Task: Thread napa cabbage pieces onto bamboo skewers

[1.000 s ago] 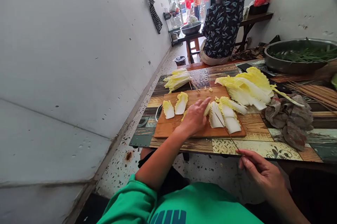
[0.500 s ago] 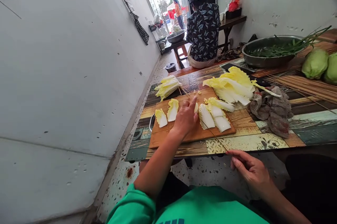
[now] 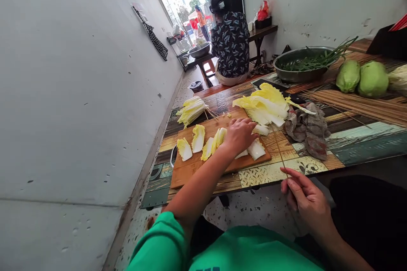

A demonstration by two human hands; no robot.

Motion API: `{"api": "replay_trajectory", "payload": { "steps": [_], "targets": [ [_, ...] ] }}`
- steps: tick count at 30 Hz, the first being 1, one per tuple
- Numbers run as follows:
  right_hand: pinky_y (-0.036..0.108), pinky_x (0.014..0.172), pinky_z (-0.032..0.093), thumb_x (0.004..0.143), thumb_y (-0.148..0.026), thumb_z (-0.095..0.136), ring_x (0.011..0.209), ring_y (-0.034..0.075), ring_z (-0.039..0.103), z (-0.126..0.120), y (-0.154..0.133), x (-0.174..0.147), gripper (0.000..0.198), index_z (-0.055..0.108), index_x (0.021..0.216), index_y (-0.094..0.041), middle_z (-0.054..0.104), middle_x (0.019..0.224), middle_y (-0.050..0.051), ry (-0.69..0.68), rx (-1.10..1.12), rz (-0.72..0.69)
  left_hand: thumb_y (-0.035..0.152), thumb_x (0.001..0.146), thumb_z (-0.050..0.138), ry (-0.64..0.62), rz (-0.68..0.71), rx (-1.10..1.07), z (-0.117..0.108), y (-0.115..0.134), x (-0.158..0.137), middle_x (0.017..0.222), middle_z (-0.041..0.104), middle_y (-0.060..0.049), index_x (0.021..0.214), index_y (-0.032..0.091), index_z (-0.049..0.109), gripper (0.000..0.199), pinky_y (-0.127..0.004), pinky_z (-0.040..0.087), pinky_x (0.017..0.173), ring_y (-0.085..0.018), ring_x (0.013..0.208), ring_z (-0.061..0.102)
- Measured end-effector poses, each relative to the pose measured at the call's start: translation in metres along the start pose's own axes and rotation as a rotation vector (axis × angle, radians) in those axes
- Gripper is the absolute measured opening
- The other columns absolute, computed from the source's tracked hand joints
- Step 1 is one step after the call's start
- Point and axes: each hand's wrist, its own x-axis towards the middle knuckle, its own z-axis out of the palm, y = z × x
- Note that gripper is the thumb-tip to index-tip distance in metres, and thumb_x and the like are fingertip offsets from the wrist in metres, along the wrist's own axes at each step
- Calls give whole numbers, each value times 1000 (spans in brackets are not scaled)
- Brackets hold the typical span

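My left hand (image 3: 240,136) is palm down over the right part of a wooden cutting board (image 3: 187,173). Its fingers are bent and closed on a napa cabbage piece, which they mostly cover. More cut cabbage pieces lie flat on the board, among them one at the left (image 3: 184,149) and one by my hand (image 3: 256,149). In front of the table edge, my right hand (image 3: 307,199) pinches a thin bamboo skewer (image 3: 280,150) between thumb and fingers. The skewer points up and away, its far end near the large cabbage leaves (image 3: 265,103). Nothing is seen threaded on it.
A bundle of skewered cabbage (image 3: 191,110) lies behind the board. To the right are a grey rag (image 3: 308,129), loose skewers (image 3: 356,105), green vegetables (image 3: 373,79) and a metal bowl of greens (image 3: 286,74). A person (image 3: 230,46) sits beyond the table, facing away.
My left hand has moved right across the board, uncovering cabbage pieces near its middle. The skewer in my right hand has swung from pointing left to pointing more steeply away. The view has shifted right.
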Motion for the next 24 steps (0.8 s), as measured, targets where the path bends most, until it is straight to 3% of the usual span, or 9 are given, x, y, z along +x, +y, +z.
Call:
{"api": "replay_trajectory", "payload": {
  "steps": [5,9,14,17,20,22,24],
  "targets": [
    [22,31,31,87,-52,63,34,7,39,-11,-3,-3,42,65,112,-18,58,63,-3,86,-13,-26,24,84,66,-125,-5,72,15,23,38,101,74,-15,97,13,73,18,-45,45,95,-30,102,67],
    [22,33,34,88,-50,63,35,7,42,-19,0,-5,39,66,110,-18,60,67,-2,113,-26,-34,13,83,60,-129,12,42,8,24,48,94,75,-15,85,13,75,15,-38,49,86,-27,94,69],
    [24,40,46,90,-44,61,47,11,56,-25,-2,-6,28,70,98,-19,69,79,4,136,-170,-113,16,92,46,23,-40,-111,-22,4,11,108,75,-7,112,20,71,33,-33,49,87,-19,97,67],
    [23,49,52,88,-42,63,54,14,63,-23,-8,-4,23,73,90,-22,68,66,1,102,-261,-182,34,90,57,151,-218,-738,-22,-7,-36,82,72,-3,98,17,73,25,-26,49,69,-15,76,63],
    [22,54,54,88,-36,61,52,13,61,-11,-16,-1,25,75,105,-24,64,57,-2,-27,-336,-274,52,77,71,180,-442,-1398,-8,-8,-81,73,68,-1,92,15,71,40,-23,47,61,-12,63,60],
    [24,63,58,91,-30,57,60,14,67,0,-20,2,28,73,113,-25,71,69,0,-128,-430,-415,51,67,81,241,-558,-1686,2,-6,-103,75,70,-2,93,15,70,45,-23,49,64,-12,65,61],
    [28,76,60,93,-23,53,78,17,73,12,-21,6,27,73,111,-25,77,89,4,-195,-518,-568,43,64,85,280,-644,-1839,6,-4,-118,77,72,-3,93,14,70,44,-23,50,66,-12,67,62]
  ]
}}
